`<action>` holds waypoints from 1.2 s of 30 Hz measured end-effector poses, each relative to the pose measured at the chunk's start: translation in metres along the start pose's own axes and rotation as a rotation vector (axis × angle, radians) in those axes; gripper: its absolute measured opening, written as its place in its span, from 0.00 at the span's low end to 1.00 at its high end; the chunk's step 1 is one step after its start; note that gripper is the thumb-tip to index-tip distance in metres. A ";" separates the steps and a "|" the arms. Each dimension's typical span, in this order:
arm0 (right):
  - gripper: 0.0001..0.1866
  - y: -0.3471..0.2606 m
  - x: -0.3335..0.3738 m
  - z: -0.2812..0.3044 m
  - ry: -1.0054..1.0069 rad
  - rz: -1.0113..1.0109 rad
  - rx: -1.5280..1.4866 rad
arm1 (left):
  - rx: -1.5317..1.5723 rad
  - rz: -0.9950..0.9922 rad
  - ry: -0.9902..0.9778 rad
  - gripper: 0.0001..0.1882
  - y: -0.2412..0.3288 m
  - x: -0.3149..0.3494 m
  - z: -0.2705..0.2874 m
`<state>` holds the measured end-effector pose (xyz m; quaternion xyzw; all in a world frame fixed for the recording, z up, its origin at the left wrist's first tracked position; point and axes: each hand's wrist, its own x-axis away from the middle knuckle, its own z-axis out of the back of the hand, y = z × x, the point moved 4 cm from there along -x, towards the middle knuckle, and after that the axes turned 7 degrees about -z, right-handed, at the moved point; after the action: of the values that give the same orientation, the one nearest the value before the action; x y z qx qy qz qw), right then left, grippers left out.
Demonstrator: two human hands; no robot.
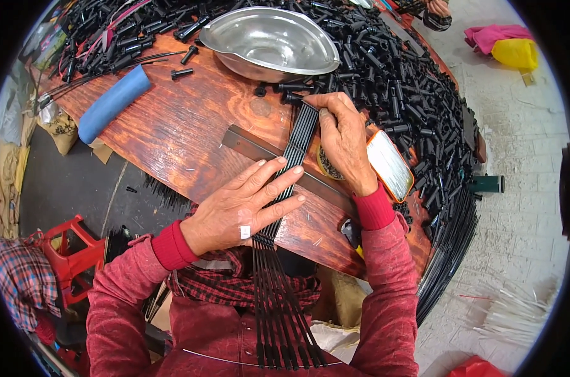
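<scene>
A flat row of thin black rods (302, 131) lies side by side on the wooden table, running from its middle toward me. Past the near edge the rods fan out over my lap, ending in thicker black tips. My left hand (244, 204) rests palm down across the row with fingers stretched out, and hides part of it. At the far end, my right hand (346, 135) pinches the rods' ends between thumb and bent index finger. Beneath the row, a dark flat metal bar (250, 143) crosses the table. A small round tin (327, 164) is partly hidden beside my right hand.
A steel basin (269, 41) stands among heaped black tubular parts (392, 81) at the back and right. Right of my hand lies an orange-rimmed phone-like slab (390, 164). A blue roll (114, 103) rests on the left edge; a red stool (74, 254) stands beyond, beside another person's plaid sleeve (24, 276).
</scene>
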<state>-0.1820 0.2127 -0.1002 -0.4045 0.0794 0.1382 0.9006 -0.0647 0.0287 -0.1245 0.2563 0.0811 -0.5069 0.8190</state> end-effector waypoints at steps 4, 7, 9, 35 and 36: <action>0.15 0.000 0.000 0.001 0.017 0.008 -0.007 | 0.035 0.011 0.010 0.34 -0.001 -0.001 0.003; 0.15 0.004 0.000 0.001 -0.009 -0.029 -0.030 | -0.023 -0.016 -0.008 0.34 -0.001 -0.002 0.003; 0.15 0.006 -0.002 0.000 -0.025 -0.082 -0.067 | 0.016 0.002 -0.022 0.33 -0.001 -0.002 0.004; 0.08 -0.004 0.023 0.023 0.286 0.111 0.537 | -0.110 -0.113 0.060 0.53 0.004 0.003 -0.008; 0.09 -0.011 0.032 0.028 0.309 0.154 0.545 | -0.148 -0.120 0.028 0.51 0.007 0.000 -0.002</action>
<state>-0.1475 0.2325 -0.0821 -0.1577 0.2796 0.1166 0.9399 -0.0584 0.0326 -0.1236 0.1969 0.1451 -0.5439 0.8027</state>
